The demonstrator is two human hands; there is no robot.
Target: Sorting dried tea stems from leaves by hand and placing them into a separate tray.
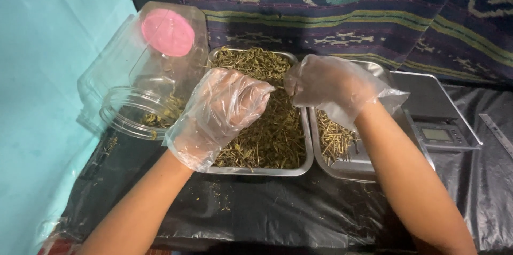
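Observation:
Both my hands wear loose clear plastic gloves. My left hand (224,108) hovers over a steel tray (306,160) full of dried green herb stems (272,137), fingers curled around a small bunch of them. My right hand (328,86) is just to its right, fingertips pinched on a thin stem between the two hands. Under my right wrist sits a second steel tray (347,169) holding a smaller pile of bare stems (334,140).
A clear plastic jar (136,105) with a pink base lies on its side at the left, with some herb inside. A digital scale (435,121) stands at the right, a metal ruler (497,132) beside it. Black plastic sheet (267,212) covers the surface; patterned cloth (347,14) lies behind.

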